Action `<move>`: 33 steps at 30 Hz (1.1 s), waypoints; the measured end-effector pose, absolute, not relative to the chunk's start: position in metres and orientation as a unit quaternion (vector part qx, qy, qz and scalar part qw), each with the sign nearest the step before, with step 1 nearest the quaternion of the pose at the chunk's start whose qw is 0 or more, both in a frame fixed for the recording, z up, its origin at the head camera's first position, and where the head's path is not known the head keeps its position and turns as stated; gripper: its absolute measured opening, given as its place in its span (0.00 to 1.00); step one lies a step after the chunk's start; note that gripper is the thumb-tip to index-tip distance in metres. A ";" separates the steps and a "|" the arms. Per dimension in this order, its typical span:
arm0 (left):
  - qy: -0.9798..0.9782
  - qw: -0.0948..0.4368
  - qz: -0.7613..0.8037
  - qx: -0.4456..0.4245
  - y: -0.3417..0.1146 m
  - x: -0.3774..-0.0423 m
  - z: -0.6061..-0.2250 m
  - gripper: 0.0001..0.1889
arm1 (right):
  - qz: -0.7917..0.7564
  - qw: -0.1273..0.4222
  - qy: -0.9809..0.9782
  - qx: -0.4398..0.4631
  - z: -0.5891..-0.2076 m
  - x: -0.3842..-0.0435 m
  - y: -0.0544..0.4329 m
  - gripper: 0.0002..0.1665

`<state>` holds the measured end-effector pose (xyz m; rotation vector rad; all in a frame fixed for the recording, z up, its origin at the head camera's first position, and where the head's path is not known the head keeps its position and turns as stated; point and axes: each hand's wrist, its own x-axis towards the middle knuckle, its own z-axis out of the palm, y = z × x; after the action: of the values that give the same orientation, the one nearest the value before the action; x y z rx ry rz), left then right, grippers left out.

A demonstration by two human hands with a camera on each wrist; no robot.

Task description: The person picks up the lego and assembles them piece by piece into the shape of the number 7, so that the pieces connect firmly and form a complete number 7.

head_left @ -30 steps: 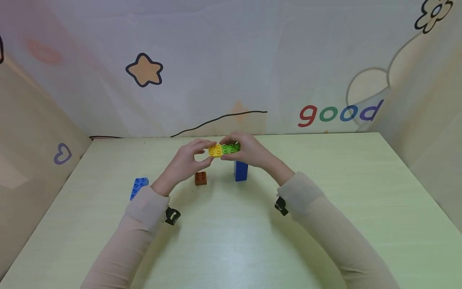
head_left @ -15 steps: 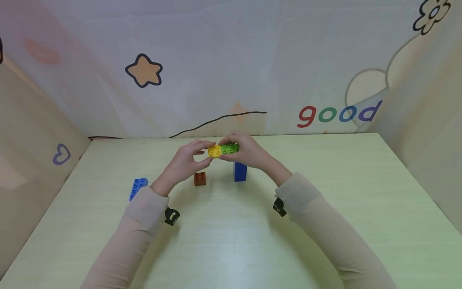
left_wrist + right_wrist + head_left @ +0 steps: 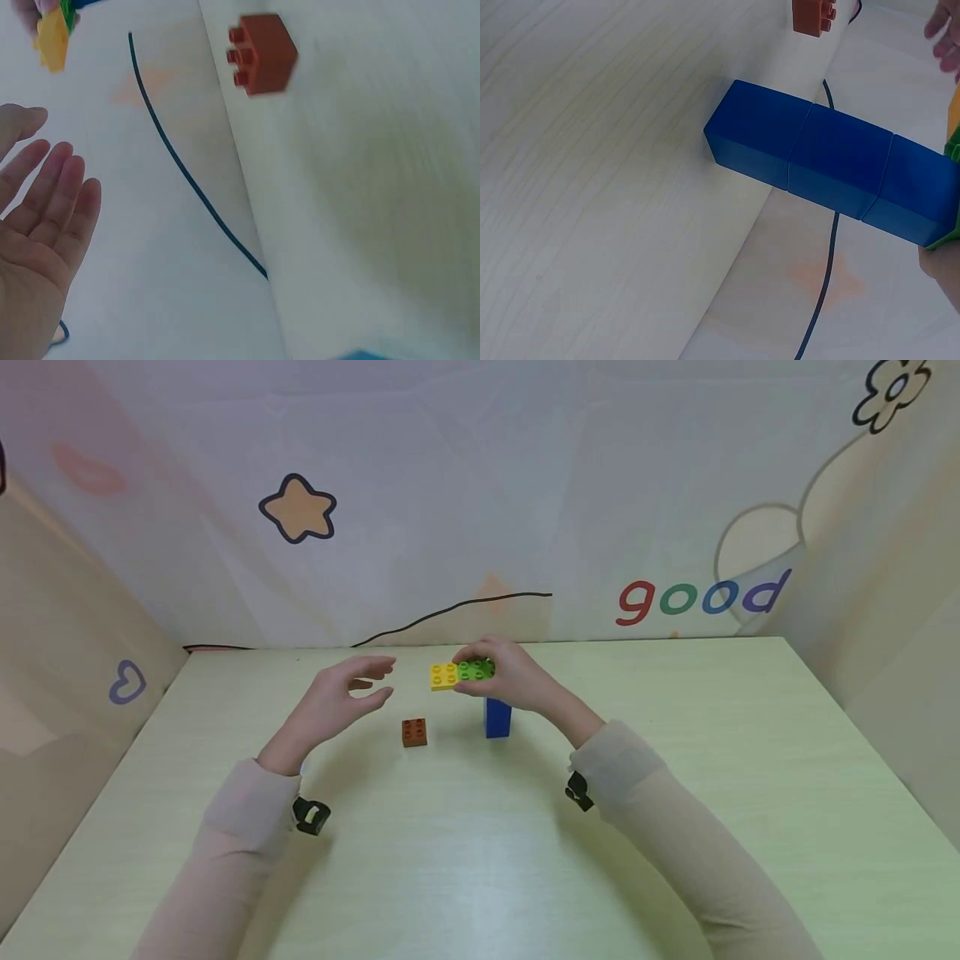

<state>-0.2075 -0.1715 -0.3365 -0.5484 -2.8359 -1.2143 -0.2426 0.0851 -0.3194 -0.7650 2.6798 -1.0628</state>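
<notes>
My right hand pinches a green toy building brick between thumb and fingers. This brick tops a column of three stacked blue bricks, which appears to stand upright on the table. A yellow brick adjoins the green one and juts out to the left. My left hand is raised to the left of the yellow brick, apart from it, with fingers loosely extended and nothing held. Below and between the hands lies a small brown brick, studs showing.
Another blue brick lies on the table, mostly hidden behind my left wrist in the head view. A printed cloth wall rises right behind the table's back edge, with more cloth at both sides.
My left hand has let go of the yellow brick and moved left, now covering the blue brick on that side. The right hand stays on the green brick.
</notes>
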 end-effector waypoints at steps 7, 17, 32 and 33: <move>-0.919 -0.022 -0.374 -0.126 -0.214 -0.195 -0.345 0.23 | -0.352 0.079 0.896 -0.258 -0.318 -0.242 0.085 0.22; -0.932 -0.043 -0.350 -0.083 -0.260 -0.189 -0.362 0.24 | -0.354 0.084 0.896 -0.254 -0.317 -0.241 0.085 0.22; -0.938 -0.067 -0.335 -0.047 -0.293 -0.181 -0.380 0.22 | -0.351 0.085 0.897 -0.254 -0.319 -0.242 0.084 0.22; -0.937 -0.073 -0.338 -0.047 -0.294 -0.180 -0.382 0.22 | -0.350 0.085 0.897 -0.255 -0.318 -0.242 0.084 0.22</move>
<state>-0.1804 -0.2942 -0.3817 -0.1542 -3.0901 -1.1133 -0.2419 0.0837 -0.3184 -0.7592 2.6753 -1.0450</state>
